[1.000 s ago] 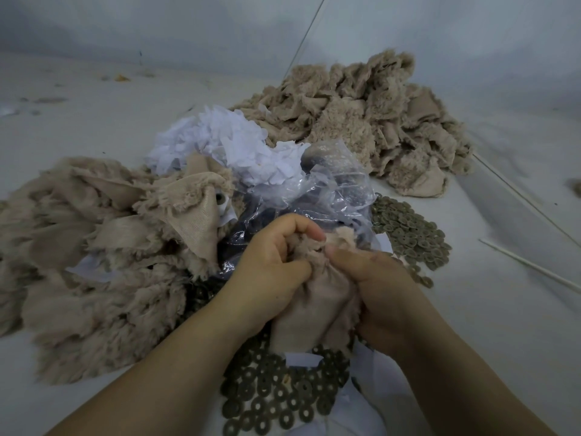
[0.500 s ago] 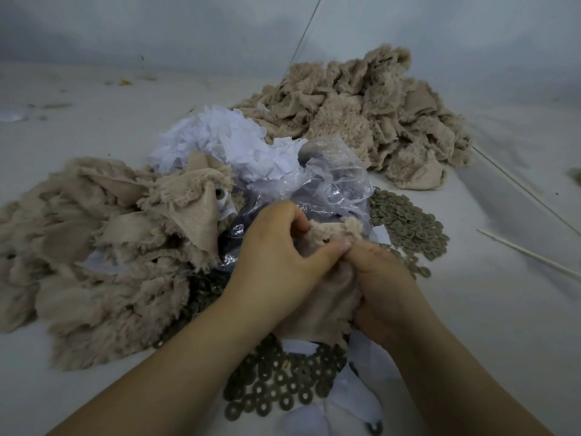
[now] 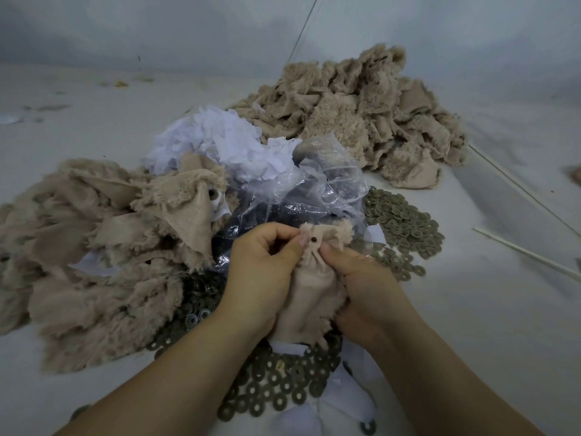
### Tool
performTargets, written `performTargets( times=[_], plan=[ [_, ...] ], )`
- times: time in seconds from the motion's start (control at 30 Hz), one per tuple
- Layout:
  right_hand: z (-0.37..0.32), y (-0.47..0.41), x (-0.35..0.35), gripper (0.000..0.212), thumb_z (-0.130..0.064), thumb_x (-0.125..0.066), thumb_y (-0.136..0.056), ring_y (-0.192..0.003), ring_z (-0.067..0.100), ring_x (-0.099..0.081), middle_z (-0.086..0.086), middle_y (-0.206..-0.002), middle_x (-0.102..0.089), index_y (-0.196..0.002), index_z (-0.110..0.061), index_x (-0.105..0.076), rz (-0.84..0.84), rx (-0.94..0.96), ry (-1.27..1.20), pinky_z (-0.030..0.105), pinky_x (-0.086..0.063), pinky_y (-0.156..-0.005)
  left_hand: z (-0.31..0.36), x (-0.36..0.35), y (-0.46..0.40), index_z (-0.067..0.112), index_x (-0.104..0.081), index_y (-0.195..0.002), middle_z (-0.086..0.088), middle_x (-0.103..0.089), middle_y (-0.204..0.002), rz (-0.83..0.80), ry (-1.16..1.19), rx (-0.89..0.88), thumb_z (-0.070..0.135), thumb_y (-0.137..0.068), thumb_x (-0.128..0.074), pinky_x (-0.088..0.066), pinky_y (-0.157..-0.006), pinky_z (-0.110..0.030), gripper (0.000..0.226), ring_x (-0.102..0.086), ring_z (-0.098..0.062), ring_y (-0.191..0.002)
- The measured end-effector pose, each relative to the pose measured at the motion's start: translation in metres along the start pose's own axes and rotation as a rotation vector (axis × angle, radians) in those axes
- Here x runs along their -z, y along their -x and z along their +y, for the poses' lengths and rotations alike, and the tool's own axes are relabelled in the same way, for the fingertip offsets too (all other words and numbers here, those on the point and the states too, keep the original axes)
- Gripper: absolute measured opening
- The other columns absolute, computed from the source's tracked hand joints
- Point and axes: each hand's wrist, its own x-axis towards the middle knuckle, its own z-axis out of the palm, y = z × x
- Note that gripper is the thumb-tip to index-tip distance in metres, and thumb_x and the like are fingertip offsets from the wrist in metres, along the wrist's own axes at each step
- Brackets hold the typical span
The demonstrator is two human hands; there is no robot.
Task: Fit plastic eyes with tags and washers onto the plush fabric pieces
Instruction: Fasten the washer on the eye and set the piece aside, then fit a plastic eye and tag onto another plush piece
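While both hands bunch up one plush piece [image 3: 306,297] at lower centre of the frame, the left hand [image 3: 262,272] pinches its top edge and the right hand [image 3: 366,291] grips the fabric beside a small dark stud [image 3: 313,239] poking through (the eye's post, I think). Washers [image 3: 405,225] lie scattered right of centre, a clear bag [image 3: 317,190] just above the hands.

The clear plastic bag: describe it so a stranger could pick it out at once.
Start from the two big beige plush heaps, one at far right and one at left. Between them, just behind both hands gripping a plush piece, lies the clear plastic bag. It is the only shiny, crinkled, see-through thing here, dark inside, beside matte white tags and olive washers.
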Motion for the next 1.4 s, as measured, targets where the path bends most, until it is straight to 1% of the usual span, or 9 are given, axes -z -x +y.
performTargets(
  times=[0.23, 0.43, 0.57, 0.67, 0.8, 1.0, 1.17, 1.33, 1.4],
  plan=[
    [-0.003, 0.004, 0.000, 0.019, -0.006, -0.059, -0.095, -0.088, 0.029, -0.073, 0.023, -0.101, -0.074, -0.106, 0.005, -0.071, 0.052, 0.059, 0.196, 0.035, -0.061, -0.077, -0.002, 0.001, -0.003, 0.026, -0.073, -0.071, -0.002, -0.069, -0.071, 0.045, -0.021, -0.014, 0.003, -0.091, -0.064, -0.052, -0.068, -0.030, 0.031, -0.061, -0.014, -0.067],
    [-0.020, 0.007, 0.011, 0.023, -0.011, -0.069, -0.090, -0.044, 0.012, -0.050, 0.001, -0.052, -0.059, -0.067, -0.012, -0.069, 0.220, 0.206, 0.712, 0.023, -0.044, -0.042, -0.001, 0.004, -0.003, 0.018, -0.068, -0.072, 0.001, -0.065, -0.064, 0.078, -0.114, -0.077, 0.005, -0.091, -0.066, -0.052, -0.062, -0.027, 0.023, -0.057, -0.011, -0.061],
    [-0.039, 0.001, 0.028, 0.011, -0.014, -0.070, -0.090, -0.054, 0.015, -0.070, 0.000, -0.061, -0.072, -0.079, -0.014, -0.071, 0.410, 0.361, 0.971, 0.031, -0.059, -0.054, -0.003, 0.004, -0.002, 0.019, -0.067, -0.072, -0.001, -0.065, -0.065, 0.058, -0.178, -0.098, 0.007, -0.091, -0.065, -0.052, -0.060, -0.026, 0.022, -0.058, -0.012, -0.061],
    [-0.057, -0.007, 0.047, 0.004, -0.019, -0.073, -0.084, -0.058, 0.005, -0.062, -0.011, -0.061, -0.065, -0.082, -0.023, -0.072, 0.648, 0.588, 1.398, 0.015, -0.047, -0.059, -0.004, 0.003, -0.001, 0.020, -0.066, -0.072, 0.004, -0.063, -0.064, 0.045, -0.213, -0.111, 0.008, -0.091, -0.064, -0.047, -0.059, -0.025, 0.022, -0.056, -0.009, -0.060],
    [-0.068, -0.019, 0.060, 0.017, -0.019, -0.074, -0.082, -0.081, 0.020, -0.062, -0.001, -0.086, -0.069, -0.099, -0.020, -0.076, 0.629, 0.396, 1.695, 0.025, -0.046, -0.073, -0.004, 0.003, 0.001, 0.023, -0.064, -0.073, 0.008, -0.063, -0.065, 0.027, -0.308, -0.159, 0.010, -0.091, -0.064, -0.047, -0.058, -0.020, 0.022, -0.054, -0.003, -0.059],
    [-0.063, -0.026, 0.058, 0.008, -0.018, -0.070, -0.089, -0.075, 0.017, -0.058, 0.006, -0.088, -0.074, -0.088, -0.014, -0.077, 0.621, 0.332, 1.695, 0.022, -0.043, -0.073, -0.005, 0.004, 0.000, 0.021, -0.062, -0.071, 0.008, -0.060, -0.063, 0.030, -0.336, -0.187, 0.008, -0.090, -0.065, -0.043, -0.054, -0.015, 0.024, -0.051, -0.002, -0.055],
    [-0.071, -0.024, 0.052, 0.020, -0.023, -0.065, -0.094, -0.100, 0.022, -0.067, 0.006, -0.108, -0.075, -0.107, -0.013, -0.076, 0.500, 0.192, 1.774, 0.024, -0.047, -0.092, -0.006, 0.004, 0.000, 0.021, -0.062, -0.071, 0.004, -0.062, -0.065, 0.027, -0.323, -0.193, 0.006, -0.090, -0.065, -0.045, -0.054, -0.017, 0.024, -0.053, -0.005, -0.057],
    [-0.063, -0.024, 0.054, 0.013, -0.009, -0.065, -0.090, -0.086, 0.026, -0.066, 0.013, -0.092, -0.075, -0.089, -0.004, -0.078, 0.557, 0.326, 1.740, 0.023, -0.045, -0.075, -0.007, 0.004, -0.001, 0.014, -0.064, -0.071, -0.004, -0.064, -0.066, 0.053, -0.269, -0.212, 0.002, -0.087, -0.066, -0.050, -0.055, -0.029, 0.020, -0.058, -0.022, -0.059],
    [-0.060, -0.024, 0.057, 0.012, -0.005, -0.065, -0.088, -0.085, 0.030, -0.066, 0.015, -0.092, -0.075, -0.090, -0.002, -0.077, 0.572, 0.381, 1.729, 0.024, -0.044, -0.073, -0.007, 0.004, -0.001, 0.014, -0.064, -0.071, -0.004, -0.063, -0.066, 0.057, -0.264, -0.213, 0.002, -0.087, -0.067, -0.049, -0.053, -0.025, 0.020, -0.056, -0.016, -0.056]
  ],
)
